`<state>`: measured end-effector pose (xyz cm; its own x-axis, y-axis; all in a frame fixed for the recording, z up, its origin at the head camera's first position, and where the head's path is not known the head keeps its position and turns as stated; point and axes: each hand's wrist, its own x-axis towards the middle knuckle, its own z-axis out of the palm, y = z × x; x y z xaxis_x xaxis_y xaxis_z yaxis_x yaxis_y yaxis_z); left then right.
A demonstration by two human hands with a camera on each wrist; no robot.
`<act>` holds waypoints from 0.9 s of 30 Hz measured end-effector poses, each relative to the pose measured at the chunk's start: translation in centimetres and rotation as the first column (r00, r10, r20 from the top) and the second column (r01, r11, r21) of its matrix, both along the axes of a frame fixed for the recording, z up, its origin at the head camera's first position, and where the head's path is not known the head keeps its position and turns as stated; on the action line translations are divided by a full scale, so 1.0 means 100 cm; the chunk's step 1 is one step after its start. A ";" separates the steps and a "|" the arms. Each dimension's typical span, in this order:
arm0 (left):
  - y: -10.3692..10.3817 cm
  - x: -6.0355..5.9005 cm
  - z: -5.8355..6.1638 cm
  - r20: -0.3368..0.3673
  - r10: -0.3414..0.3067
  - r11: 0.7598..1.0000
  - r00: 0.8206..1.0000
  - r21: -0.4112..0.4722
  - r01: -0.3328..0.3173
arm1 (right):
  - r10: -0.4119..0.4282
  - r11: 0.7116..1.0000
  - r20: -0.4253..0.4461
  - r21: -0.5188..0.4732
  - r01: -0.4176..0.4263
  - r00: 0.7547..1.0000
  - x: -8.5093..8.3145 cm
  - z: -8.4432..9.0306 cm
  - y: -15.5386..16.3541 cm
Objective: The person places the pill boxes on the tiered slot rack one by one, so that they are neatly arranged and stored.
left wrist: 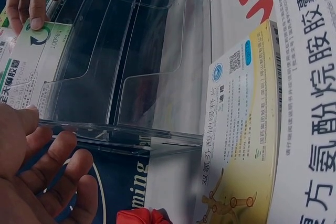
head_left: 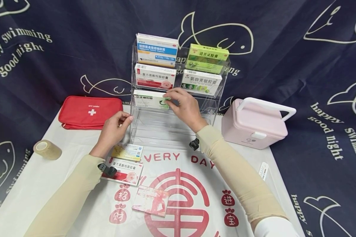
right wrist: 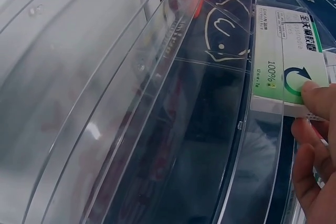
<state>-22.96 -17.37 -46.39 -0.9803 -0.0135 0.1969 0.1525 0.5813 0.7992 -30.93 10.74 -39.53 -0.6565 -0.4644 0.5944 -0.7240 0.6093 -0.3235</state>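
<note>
- Right hand (head_left: 185, 107) pinches a green-and-white medicine box (head_left: 149, 99) in the third tier, left side, of the clear acrylic rack (head_left: 209, 108).
- Left hand (head_left: 114, 130), fingers loosely curled and holding nothing, touches the rack's left edge.

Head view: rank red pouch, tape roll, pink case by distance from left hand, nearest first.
From the left hand:
1. Red pouch, just to its left, at the mat's back edge.
2. Tape roll, farther left and nearer the person.
3. Pink case, far right, past the acrylic rack.
</note>
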 end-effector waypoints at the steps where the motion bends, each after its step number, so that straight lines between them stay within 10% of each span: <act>1: 0.000 0.000 0.000 0.002 0.001 1.000 1.000 -0.001 -0.001 | -0.003 1.000 -0.005 0.004 0.003 1.000 0.000 0.000 0.000; 27: 0.001 0.001 0.002 0.010 -0.003 1.000 1.000 -0.006 0.003 | 0.067 0.997 -0.005 -0.040 -0.067 0.998 0.002 0.004 0.005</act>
